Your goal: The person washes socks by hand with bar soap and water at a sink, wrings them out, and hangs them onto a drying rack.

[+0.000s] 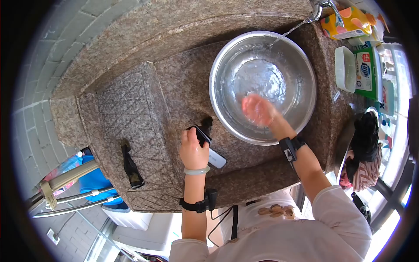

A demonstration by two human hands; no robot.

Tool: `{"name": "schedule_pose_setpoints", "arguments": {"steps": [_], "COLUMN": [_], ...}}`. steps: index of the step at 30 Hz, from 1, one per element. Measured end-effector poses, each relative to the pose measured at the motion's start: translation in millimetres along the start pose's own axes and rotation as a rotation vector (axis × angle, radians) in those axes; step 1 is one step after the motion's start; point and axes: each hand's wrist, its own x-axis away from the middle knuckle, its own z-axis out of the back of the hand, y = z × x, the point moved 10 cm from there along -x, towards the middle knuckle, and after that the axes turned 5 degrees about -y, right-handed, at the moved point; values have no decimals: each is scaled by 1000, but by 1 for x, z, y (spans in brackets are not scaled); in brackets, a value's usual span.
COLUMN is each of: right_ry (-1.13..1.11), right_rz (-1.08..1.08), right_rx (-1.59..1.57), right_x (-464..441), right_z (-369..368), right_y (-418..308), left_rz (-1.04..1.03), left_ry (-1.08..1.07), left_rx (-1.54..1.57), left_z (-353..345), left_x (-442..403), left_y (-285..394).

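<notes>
My left hand (194,148) rests low over the stone slab, its fingers curled round a black shoe-like thing (203,136) with a light edge. A pale grey, flat, rounded piece (217,158) shows beside the hand; I cannot tell whether it belongs to the same thing. My right hand (260,111) is inside a large metal basin (219,118) of water, at the near side. Its fingers are smeared by motion, and nothing shows in them. Water runs from the tap (315,16) into the basin. Left of my left hand lies another black elongated thing (131,168) on the ribbed slab.
Along the right ledge stand a yellow-orange pack (347,24), a pale plastic tub (345,69) and a green-and-white pack (365,72). Dark and striped cloths (369,144) are bunched at the right. Metal rails (89,194) and a blue container (94,179) are at lower left.
</notes>
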Motion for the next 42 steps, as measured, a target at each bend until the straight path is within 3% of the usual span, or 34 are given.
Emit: {"name": "schedule_pose_setpoints", "arguments": {"steps": [2, 4, 8, 10, 18, 20, 22, 26, 28, 30, 32, 34, 38, 40, 42], "right_ry": [18, 57, -63, 163, 1073, 1053, 668, 53, 24, 49, -6, 246, 905, 1096, 1108], "right_rz": [-153, -361, -218, 7, 594, 456, 294, -152, -299, -176, -85, 12, 441, 628, 534], "right_rx": [-37, 155, 265, 707, 753, 645, 308, -40, 215, 521, 544, 997, 1175, 1118, 1150], "right_x": [-6, -14, -23, -15, 94, 86, 45, -14, -19, -25, -21, -5, 56, 85, 88], "right_z": [-51, -107, -154, -140, 19, 50, 52, -66, -116, -132, -154, -138, -26, 13, 40], "right_y": [38, 68, 78, 42, -101, -85, -46, 41, 65, 78, 65, 21, -83, -111, -114], "left_rz": [-6, -55, -124, -85, -133, -147, -151, -78, -53, -78, -94, -64, -36, -45, -43], "left_ry": [-17, 41, 42, 51, 68, -7, -10, 1, -30, 0, 41, 57, 46, 76, 83], "left_rx": [4, -19, -41, -73, 14, -227, -142, -57, -33, -54, -76, -129, -72, -68, -70], "left_z": [-3, 3, 11, 17, 83, 60, 47, 20, 10, 12, 16, 18, 20, 22, 19], "left_x": [1, 2, 4, 4, 35, 20, 12, 10, 10, 11, 12, 11, 12, 13, 12], "left_y": [2, 11, 26, 25, 55, 49, 38, 18, 16, 22, 26, 23, 10, 9, 7]}}
